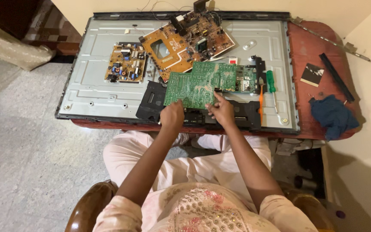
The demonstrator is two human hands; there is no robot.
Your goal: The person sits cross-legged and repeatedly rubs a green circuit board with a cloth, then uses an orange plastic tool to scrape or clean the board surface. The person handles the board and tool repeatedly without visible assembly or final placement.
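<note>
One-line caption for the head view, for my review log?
Both hands, left hand and right hand, hold a green circuit board over an opened television back panel.

Speckled grey floor (26,150), cream walls (366,163) — red-brown table (314,51), wooden chair (89,208)

- Both hands, the left hand (172,115) and right hand (222,111), grip the near edge of a green circuit board (196,88), blocking the near middle of the metal panel (91,81).
- Left of the hands, the panel lies bare up to a small brown board (126,63).
- Far middle, a large orange board (185,43) crowds the way.
- Just right of the green board, two screwdrivers, orange (261,98) and green (271,83), lie in the path.
- Far right, on the red table (308,51), a blue cloth (333,115) and a black strip (336,77) take up room; bare wood lies between them and the panel.
</note>
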